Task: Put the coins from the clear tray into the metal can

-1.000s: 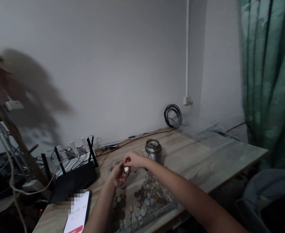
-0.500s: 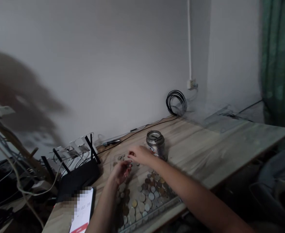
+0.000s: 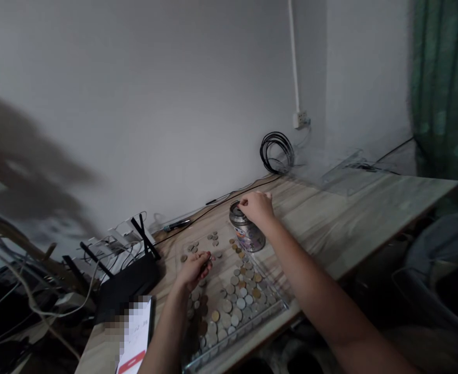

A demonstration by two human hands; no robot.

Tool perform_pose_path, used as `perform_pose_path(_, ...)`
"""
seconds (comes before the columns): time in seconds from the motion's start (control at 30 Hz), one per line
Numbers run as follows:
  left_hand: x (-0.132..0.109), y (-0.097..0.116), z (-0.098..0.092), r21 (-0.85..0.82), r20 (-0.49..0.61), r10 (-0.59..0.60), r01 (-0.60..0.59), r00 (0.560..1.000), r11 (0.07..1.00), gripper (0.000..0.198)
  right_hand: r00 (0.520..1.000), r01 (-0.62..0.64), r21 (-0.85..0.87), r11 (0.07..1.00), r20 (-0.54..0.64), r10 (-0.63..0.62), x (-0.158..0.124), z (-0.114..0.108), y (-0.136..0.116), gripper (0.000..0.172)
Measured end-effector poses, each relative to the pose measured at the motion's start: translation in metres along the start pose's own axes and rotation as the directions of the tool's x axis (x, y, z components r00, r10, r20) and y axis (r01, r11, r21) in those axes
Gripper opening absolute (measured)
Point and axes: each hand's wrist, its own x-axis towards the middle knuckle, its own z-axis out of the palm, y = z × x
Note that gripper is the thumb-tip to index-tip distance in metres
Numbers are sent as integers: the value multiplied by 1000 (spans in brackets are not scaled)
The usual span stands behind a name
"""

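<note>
My right hand [image 3: 257, 206] is over the lid of a can-shaped coin bank [image 3: 248, 234], its thumb and finger pinched at the top. Whatever sits in that pinch is hidden from me. The bank stands upright, silver with printed colours. To its left, my left hand [image 3: 196, 269] is curled just above the coins, and the edge of a coin [image 3: 212, 257] seems to show at its fingertips. Many silver and gold-coloured coins [image 3: 236, 298] are spread in a shallow clear tray [image 3: 234, 340]. Small groups of coins [image 3: 214, 237] lie farther back.
A phone [image 3: 135, 332] lies at the front left, by a black router [image 3: 129, 285] with raised antennas and tangled cables. Against the wall are a dark pen-like tool [image 3: 177, 225] and a coiled black cable [image 3: 276, 152]. The wooden table [image 3: 353, 228] extends right.
My right hand has moved from beside my left hand, up and right to the top of the coin bank. My left hand stays curled over the coins. The view has shifted slightly.
</note>
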Motion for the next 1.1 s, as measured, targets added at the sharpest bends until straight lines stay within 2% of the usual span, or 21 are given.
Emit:
perform_pose_path(0.07,-1,1,0,4,0,-6,6,1000,1000,37,1000,-17,-16,1000,12,18,0,-1,-1,14)
perform_pose_path(0.13,-2,2,1,-4,-5,-15,15,1000,1000,38,999,5,-10,1000,-40,-5,-3,-4,-6,17)
perform_pose_path(0.2,-3,3,2,-33,-23,-27,26,999,999,38,986,107,32,994,-135,-102,-9,-7,-18,22)
perform_pose_path(0.27,-3,5,2,-82,-43,-43,40,998,996,36,955,270,106,957,-155,-252,-21,-3,-34,25)
perform_pose_path(0.33,-3,6,2,-137,-41,-57,50,998,989,33,911,408,209,889,-24,-412,-37,9,-51,25)
perform_pose_path(0.4,-3,6,1,-186,-30,-49,42,998,982,30,834,458,297,838,185,-521,-52,28,-64,25)
perform_pose_path(0.5,-3,5,0,-215,-36,-27,18,999,976,25,710,415,375,829,436,-553,-66,52,-71,29)
perform_pose_path(0.57,-3,5,0,-219,-38,-37,28,999,975,23,674,361,412,836,504,-540,-67,59,-69,28)
perform_pose_path(0.7,-5,6,2,-287,-3,-52,49,999,957,23,684,320,456,830,496,-536,-61,58,-64,22)
perform_pose_path(0.77,-5,7,3,-326,2,-59,56,998,944,21,692,340,437,833,483,-536,-60,56,-64,20)
perform_pose_path(0.83,-5,9,4,-364,-8,-86,77,996,928,16,723,391,383,837,434,-536,-59,53,-65,17)
perform_pose_path(0.9,-5,10,4,-395,-16,-117,101,993,913,14,783,458,322,828,295,-548,-56,46,-64,15)
perform_pose_path(0.97,-5,12,3,-410,-32,-140,114,990,905,16,839,498,265,826,93,-536,-50,35,-60,17)
perform_pose_path(1.03,-6,12,3,-405,-60,-154,117,986,907,19,883,469,209,858,-95,-460,-40,21,-51,18)
perform_pose_path(1.1,-6,11,3,-392,-85,-156,111,984,913,19,921,366,155,918,-200,-334,-29,10,-39,17)
